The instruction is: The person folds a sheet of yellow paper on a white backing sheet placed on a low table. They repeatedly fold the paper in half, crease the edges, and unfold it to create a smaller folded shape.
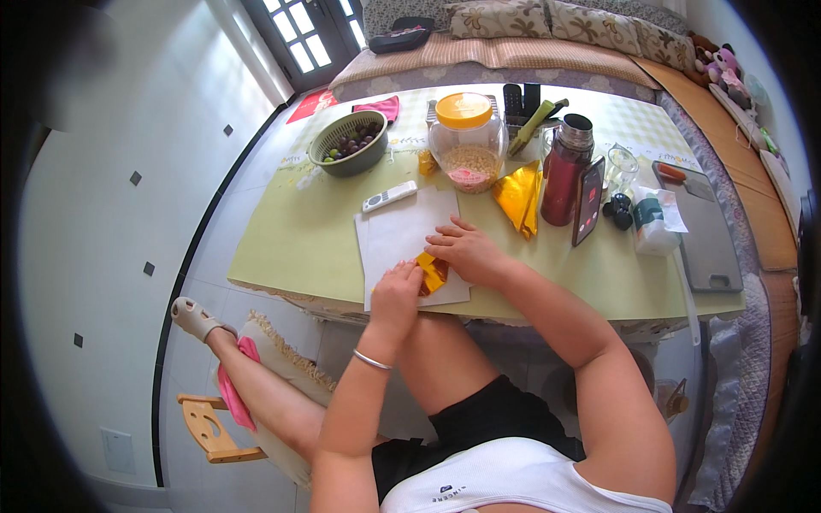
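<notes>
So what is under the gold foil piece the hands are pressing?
A white paper sheet lies under the gold foil piece, on the green tablecloth. Both hands cover part of the foil.

Left hand [396,295] and right hand [466,250] pressed down, fingers flat.

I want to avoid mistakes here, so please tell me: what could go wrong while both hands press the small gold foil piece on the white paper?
1. The white paper overhangs the near table edge; pressing may slide it, with the gold foil piece, off.
2. The left hand and right hand cover most of the foil, so a fold may go crooked.
3. The red flask and the phone leaning on it stand close by; an elbow could perhaps topple them.
</notes>
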### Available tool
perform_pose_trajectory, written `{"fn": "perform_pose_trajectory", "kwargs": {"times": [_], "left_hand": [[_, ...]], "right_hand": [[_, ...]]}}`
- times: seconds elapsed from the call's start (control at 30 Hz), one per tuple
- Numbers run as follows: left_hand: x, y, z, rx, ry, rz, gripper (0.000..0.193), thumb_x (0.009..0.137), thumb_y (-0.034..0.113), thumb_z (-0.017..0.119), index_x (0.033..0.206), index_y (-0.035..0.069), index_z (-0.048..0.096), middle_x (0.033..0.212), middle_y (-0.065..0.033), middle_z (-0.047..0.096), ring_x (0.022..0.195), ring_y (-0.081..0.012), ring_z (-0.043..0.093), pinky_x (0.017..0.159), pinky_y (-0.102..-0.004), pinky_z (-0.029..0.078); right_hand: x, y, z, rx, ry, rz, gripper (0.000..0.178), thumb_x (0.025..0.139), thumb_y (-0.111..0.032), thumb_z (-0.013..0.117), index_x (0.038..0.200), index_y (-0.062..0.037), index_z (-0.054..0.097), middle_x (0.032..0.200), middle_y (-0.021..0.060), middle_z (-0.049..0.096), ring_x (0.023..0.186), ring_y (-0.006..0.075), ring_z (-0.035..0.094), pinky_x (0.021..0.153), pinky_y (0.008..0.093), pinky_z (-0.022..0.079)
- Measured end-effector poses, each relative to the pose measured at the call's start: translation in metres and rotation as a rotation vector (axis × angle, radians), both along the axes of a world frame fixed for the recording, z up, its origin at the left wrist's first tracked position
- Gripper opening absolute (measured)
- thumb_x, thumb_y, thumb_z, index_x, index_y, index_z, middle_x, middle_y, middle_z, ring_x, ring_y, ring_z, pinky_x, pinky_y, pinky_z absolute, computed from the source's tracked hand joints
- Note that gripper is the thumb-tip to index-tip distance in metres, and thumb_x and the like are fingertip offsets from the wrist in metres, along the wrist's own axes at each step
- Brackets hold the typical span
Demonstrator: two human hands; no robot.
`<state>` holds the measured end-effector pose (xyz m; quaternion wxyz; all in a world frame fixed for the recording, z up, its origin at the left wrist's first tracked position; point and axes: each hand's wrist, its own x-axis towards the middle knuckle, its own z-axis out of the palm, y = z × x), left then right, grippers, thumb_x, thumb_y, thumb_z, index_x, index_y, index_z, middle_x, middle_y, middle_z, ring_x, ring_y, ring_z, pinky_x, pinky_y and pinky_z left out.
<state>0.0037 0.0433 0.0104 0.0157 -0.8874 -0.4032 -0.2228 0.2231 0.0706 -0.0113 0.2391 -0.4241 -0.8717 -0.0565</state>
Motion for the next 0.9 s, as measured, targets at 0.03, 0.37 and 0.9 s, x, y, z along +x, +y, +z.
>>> {"fn": "perform_pose_trajectory", "kwargs": {"times": [0.03, 0.37, 0.9], "left_hand": [[-0.006, 0.007, 0.004, -0.006, 0.006, -0.027, 0.029, 0.085, 0.0, 0.055, 0.112, 0.0, 0.066, 0.124, -0.0188, 0.066, 0.118, -0.0374, 0.061, 0.101, -0.0429, 0.049], [-0.005, 0.009, -0.004, -0.075, -0.084, -0.058, 0.039, 0.086, 0.007, 0.06, 0.125, 0.001, 0.061, 0.132, -0.0185, 0.061, 0.122, -0.0396, 0.056, 0.108, -0.0456, 0.044], [-0.015, 0.0, -0.017, -0.152, -0.071, -0.055, 0.051, 0.096, 0.025, 0.056, 0.142, 0.005, 0.05, 0.15, -0.0145, 0.047, 0.142, -0.0393, 0.036, 0.117, -0.0479, 0.029]], "right_hand": [[0.0, 0.0, 0.003, -0.079, -0.001, -0.027, 0.035, 0.085, -0.008, 0.058, 0.118, -0.0148, 0.066, 0.134, 0.002, 0.062, 0.133, 0.0235, 0.05, 0.121, 0.0458, 0.025], [-0.006, -0.003, 0.005, -0.096, -0.074, 0.033, 0.041, 0.094, -0.022, 0.056, 0.135, -0.0177, 0.057, 0.148, 0.0037, 0.051, 0.142, 0.0236, 0.04, 0.122, 0.0526, 0.016], [-0.015, -0.016, 0.007, -0.367, -0.064, -0.009, 0.069, 0.1, -0.049, 0.045, 0.153, -0.0067, 0.034, 0.162, 0.0121, 0.028, 0.151, 0.0249, 0.021, 0.123, 0.0461, 0.013]]}}
